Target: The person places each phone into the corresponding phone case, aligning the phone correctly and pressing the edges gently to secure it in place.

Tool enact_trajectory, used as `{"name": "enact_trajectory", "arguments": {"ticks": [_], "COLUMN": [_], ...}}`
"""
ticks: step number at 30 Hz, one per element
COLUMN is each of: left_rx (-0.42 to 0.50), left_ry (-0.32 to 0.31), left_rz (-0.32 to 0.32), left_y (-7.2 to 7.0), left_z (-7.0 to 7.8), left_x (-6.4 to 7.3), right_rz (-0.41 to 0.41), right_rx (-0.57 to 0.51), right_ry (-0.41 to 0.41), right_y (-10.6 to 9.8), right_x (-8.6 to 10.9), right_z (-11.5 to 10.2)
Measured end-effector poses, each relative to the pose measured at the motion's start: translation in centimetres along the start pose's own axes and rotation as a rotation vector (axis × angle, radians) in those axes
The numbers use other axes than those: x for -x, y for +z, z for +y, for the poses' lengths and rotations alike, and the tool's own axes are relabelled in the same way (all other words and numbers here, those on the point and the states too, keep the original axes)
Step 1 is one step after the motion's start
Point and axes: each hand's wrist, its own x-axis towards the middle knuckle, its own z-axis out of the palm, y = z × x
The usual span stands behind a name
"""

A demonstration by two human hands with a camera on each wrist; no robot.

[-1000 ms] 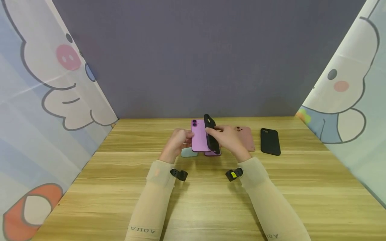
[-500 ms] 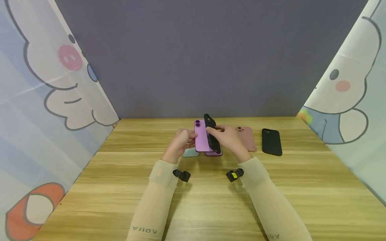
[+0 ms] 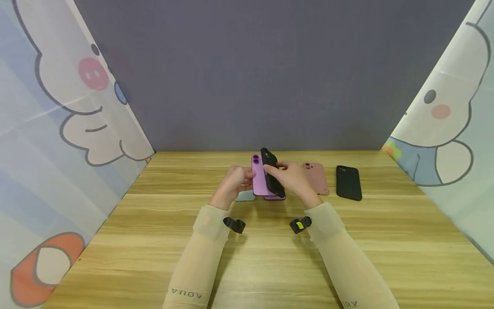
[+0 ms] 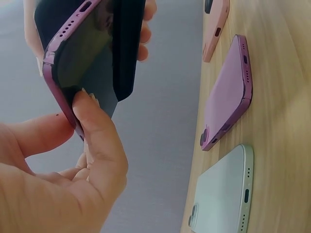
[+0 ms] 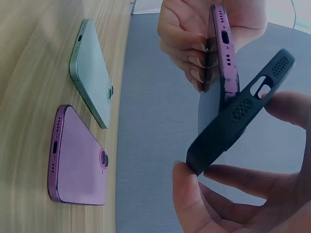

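My left hand [image 3: 233,182] pinches a purple phone [image 3: 258,182] by its left edge between thumb and fingers, holding it above the table. In the left wrist view, its dark screen side faces the camera. My right hand [image 3: 292,177] grips a black phone case [image 5: 216,136], thumb on one side and fingers on the other. The case slants across the phone's right edge, and the phone's right lower corner [image 5: 231,90] sits at the case's inner side. Speaker holes and a port opening show along the case's bottom end. The phone's right part is hidden behind the case in the head view.
Below the hands lie a light green phone [image 4: 226,187] and another purple phone [image 5: 80,160], side by side. Farther right on the wooden table [image 3: 270,266] are a pink phone or case [image 3: 317,178] and a black phone-shaped piece [image 3: 348,184]. A grey panel [image 3: 270,77] stands behind.
The left hand has shifted the purple phone slightly right toward the case, so less of its back shows. The right hand keeps the case nearly in place. The head view has drifted slightly.
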Motion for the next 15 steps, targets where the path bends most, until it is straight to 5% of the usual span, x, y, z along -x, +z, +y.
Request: {"name": "enact_trajectory", "arguments": {"ticks": [15], "left_rx": [0.018], "left_ry": [-0.001], "left_rz": [0.0], "left_y": [0.1], "left_z": [0.07], "left_x": [-0.1], "right_rz": [0.034], "right_rx": [0.081], "right_ry": [-0.021], "right_y": [-0.18], "right_x": [-0.26], "right_z": [0.03]}}
